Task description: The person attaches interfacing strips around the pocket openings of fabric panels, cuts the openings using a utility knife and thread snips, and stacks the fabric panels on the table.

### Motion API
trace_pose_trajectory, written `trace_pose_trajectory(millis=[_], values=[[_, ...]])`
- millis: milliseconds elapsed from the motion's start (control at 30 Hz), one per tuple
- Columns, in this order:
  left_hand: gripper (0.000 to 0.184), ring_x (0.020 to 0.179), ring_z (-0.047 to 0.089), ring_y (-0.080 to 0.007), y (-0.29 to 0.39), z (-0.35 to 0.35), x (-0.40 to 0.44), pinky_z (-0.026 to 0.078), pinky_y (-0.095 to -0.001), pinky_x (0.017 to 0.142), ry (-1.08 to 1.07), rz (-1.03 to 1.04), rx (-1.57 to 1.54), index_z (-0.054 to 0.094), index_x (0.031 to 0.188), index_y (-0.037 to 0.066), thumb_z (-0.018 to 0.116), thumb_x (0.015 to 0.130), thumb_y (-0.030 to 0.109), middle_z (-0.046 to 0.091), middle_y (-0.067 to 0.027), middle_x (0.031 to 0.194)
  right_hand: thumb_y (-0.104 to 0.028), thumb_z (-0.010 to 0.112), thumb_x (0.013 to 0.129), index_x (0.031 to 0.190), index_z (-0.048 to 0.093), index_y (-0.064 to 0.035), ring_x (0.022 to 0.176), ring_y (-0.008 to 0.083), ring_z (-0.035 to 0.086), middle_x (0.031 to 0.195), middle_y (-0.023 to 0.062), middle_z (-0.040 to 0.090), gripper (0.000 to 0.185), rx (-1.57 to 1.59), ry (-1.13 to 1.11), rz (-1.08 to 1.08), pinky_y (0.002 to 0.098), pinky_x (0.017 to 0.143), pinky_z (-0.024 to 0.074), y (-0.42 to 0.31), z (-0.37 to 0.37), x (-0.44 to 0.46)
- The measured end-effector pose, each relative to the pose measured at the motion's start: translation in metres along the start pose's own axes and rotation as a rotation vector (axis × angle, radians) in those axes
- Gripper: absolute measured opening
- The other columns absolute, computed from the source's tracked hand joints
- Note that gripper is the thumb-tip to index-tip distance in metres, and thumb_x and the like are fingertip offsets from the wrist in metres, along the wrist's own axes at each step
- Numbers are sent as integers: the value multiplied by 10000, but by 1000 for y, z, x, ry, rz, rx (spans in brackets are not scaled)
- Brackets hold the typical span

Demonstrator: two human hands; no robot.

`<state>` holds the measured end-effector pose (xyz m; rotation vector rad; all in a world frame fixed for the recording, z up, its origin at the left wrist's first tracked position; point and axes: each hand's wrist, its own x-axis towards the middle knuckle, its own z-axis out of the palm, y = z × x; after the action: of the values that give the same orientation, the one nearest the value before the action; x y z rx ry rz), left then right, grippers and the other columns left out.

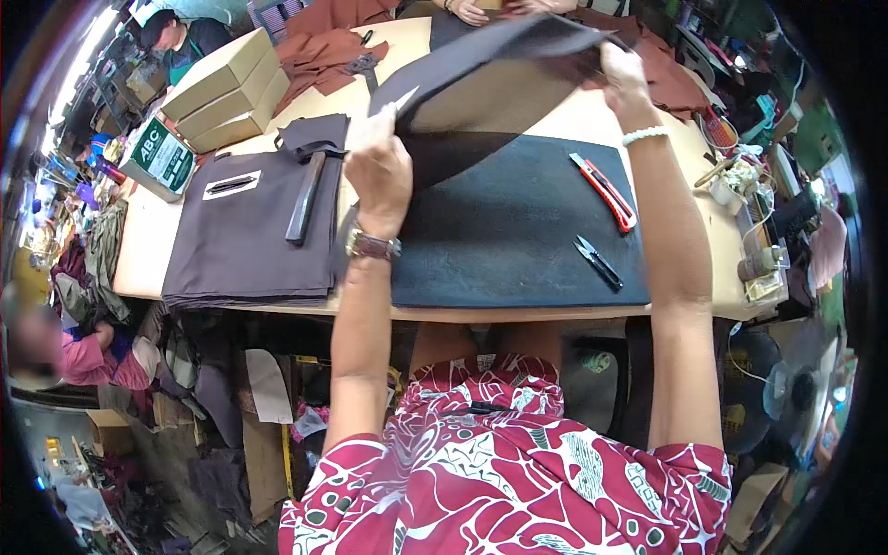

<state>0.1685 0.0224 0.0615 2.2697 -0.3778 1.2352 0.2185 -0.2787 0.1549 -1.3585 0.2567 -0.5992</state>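
A dark fabric piece is stretched in the air between my two hands, its lower part above the black mat. My left hand is closed on the fabric's near left edge. At its far right corner, my right hand grips it, slightly blurred. On the mat's right side lie a red utility knife and thread snips. Left of the mat is a stack of dark fabric pieces. A metal bar and a white card with a small black item rest on it.
Stacked cardboard boxes and a green-and-white ABC container stand at the table's left. Reddish-brown fabric lies across the back. A co-worker is at the far left; another person's hands show at the far edge.
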Motion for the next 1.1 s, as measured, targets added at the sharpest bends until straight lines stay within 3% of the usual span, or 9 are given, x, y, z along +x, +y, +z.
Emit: trace_pose_trajectory(millis=[67, 200, 367, 600, 733, 767, 833, 967, 1100], values=[[344, 843, 646, -296, 4, -3, 18, 514, -372, 752, 23, 116, -20, 653, 1066, 84, 534, 758, -13, 666, -140, 954, -85, 548, 836, 962, 684, -22, 765, 131, 585, 871, 50, 651, 196, -208, 74, -138, 276, 688, 489, 24, -45, 23], [259, 819, 647, -283, 26, 14, 37, 515, -363, 745, -84, 279, -64, 673, 999, 109, 548, 778, 58, 673, -101, 939, -138, 569, 758, 1166, 539, -15, 1040, 289, 566, 1146, 178, 572, 426, -840, 198, -595, 376, 921, 438, 52, -78, 1], [250, 801, 646, -297, 45, 27, 56, 516, -364, 723, -382, 332, -191, 672, 993, 105, 526, 791, 86, 665, -124, 929, -180, 630, 676, 1316, 436, -147, 1330, 328, 293, 1398, 134, 371, 670, -1154, -381, -1252, 492, 1086, 216, 18, -16, -78], [330, 807, 645, -278, 30, 9, 70, 524, -354, 696, -324, 492, -10, 620, 1075, 100, 530, 766, 28, 659, -104, 982, 4, 554, 682, 922, 673, -92, 1176, 210, 455, 1150, 40, 572, 284, -1468, -532, -971, 430, 923, 347, 45, 5, -18], [440, 977, 618, -266, 11, 2, 77, 515, -340, 799, -140, 545, 132, 558, 1177, 62, 516, 742, 1, 630, -113, 1094, 0, 541, 763, 1096, 633, -135, 1146, 232, 502, 1202, 44, 563, 370, -1262, -188, -1325, 444, 987, 334, 19, 2, -11], [456, 1009, 606, -270, 13, -4, 77, 504, -347, 828, -87, 533, 124, 556, 1188, 58, 514, 738, -1, 625, -113, 1105, -284, 587, 809, 1155, 576, -113, 1223, 290, 449, 1211, 187, 538, 386, -1222, -255, -1319, 468, 1007, 310, 2, -7, -14], [436, 1038, 592, -262, 19, -23, 63, 470, -358, 867, -71, 549, 142, 566, 1185, 47, 509, 755, 2, 613, -123, 1125, -243, 572, 806, 1020, 605, -50, 1084, 288, 541, 1064, 171, 608, 290, -1260, -67, -1585, 469, 904, 366, -20, -15, -50], [372, 1082, 577, -249, 25, -46, -14, 450, -378, 900, -240, 559, 145, 581, 1180, 56, 512, 815, 72, 600, -121, 1172, -76, 538, 808, 1244, 555, -210, 1234, 242, 428, 1282, 45, 509, 456, -1447, -208, -1388, 475, 1056, 289, 17, -71, -94], [381, 1103, 566, -255, 39, -60, -104, 451, -402, 910, -507, 501, -18, 579, 1187, 53, 504, 816, 100, 586, -132, 1199, -19, 482, 790, 1206, 588, -235, 1257, 259, 401, 1318, 31, 484, 481, -1659, -234, -1049, 503, 1060, 268, 54, -136, -153]])
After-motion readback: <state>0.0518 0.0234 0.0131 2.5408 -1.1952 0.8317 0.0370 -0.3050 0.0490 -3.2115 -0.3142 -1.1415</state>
